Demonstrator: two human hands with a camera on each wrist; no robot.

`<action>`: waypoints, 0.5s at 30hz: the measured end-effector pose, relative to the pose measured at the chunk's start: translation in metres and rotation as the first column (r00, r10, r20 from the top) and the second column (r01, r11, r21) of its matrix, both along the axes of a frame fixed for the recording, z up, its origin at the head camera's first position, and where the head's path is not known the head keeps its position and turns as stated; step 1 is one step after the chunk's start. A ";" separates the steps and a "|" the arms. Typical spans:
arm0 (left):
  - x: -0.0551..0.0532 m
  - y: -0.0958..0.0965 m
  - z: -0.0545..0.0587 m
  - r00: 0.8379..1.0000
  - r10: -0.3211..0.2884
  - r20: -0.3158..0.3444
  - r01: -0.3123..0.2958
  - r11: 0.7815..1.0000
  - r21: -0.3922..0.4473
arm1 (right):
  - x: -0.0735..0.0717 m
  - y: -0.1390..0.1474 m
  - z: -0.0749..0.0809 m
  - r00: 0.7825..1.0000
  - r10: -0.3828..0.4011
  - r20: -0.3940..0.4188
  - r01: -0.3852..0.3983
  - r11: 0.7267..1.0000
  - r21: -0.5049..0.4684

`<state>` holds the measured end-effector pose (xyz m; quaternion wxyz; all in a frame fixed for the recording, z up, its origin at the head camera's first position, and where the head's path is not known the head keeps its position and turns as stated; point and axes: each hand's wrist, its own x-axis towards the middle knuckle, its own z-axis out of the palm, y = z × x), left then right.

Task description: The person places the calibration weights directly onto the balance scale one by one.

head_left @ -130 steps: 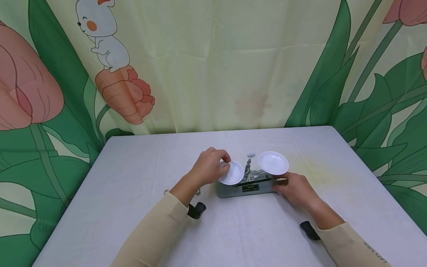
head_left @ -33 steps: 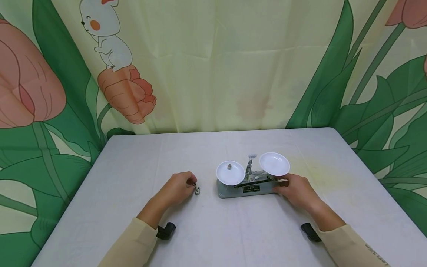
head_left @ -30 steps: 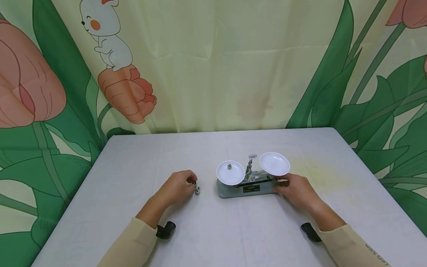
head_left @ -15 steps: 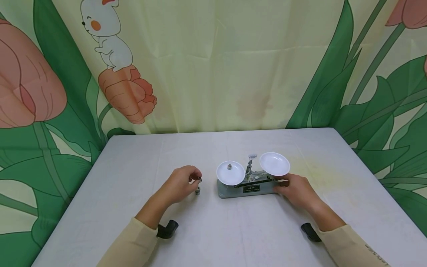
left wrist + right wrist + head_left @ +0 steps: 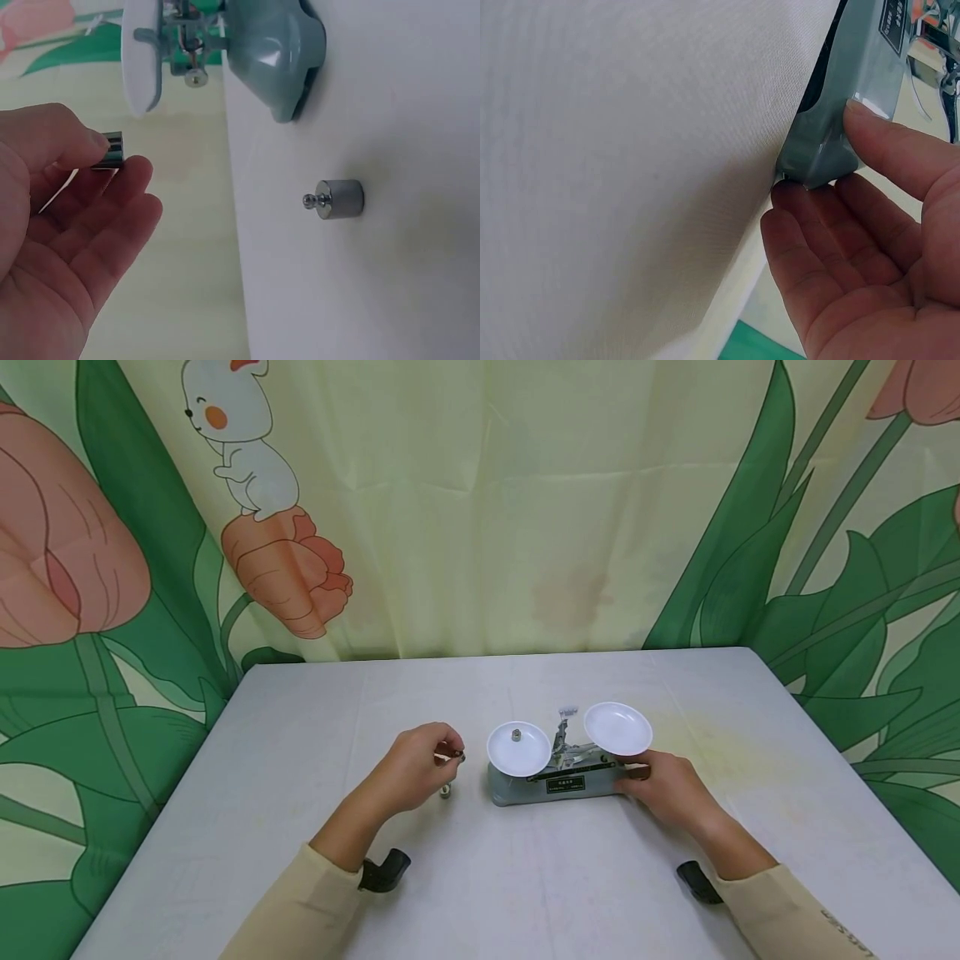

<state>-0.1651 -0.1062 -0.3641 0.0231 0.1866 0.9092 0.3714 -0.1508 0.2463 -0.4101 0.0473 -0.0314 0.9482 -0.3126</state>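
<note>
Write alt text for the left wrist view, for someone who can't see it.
The left hand's grip pinches a small metal cylinder. Beyond it, a knobbed metal weight stands on a white tabletop, and part of a grey-green balance shows at the picture's top edge.

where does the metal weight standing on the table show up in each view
Head: the standing weight is small, just below the left hand and left of the balance.
Left wrist: right of centre, its knob pointing left in the picture.
Right wrist: not in this picture.
Shared landmark: the grey-green balance base, at top centre in left wrist and upper right in right wrist.
</note>
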 end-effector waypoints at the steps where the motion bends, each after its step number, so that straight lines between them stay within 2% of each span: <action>1: 0.000 0.001 0.001 1.000 -0.003 -0.004 0.003 1.000 0.004 | 0.000 0.000 0.000 1.000 0.001 -0.002 -0.001 1.000 0.000; 9: -0.002 0.008 0.002 0.999 -0.018 -0.048 0.020 1.000 0.023 | 0.000 0.000 -0.001 1.000 0.005 -0.007 -0.005 1.000 -0.001; 15: -0.004 0.016 0.004 0.994 -0.053 -0.095 0.059 0.997 0.054 | 0.000 0.000 -0.001 1.000 -0.006 0.008 0.006 1.000 -0.003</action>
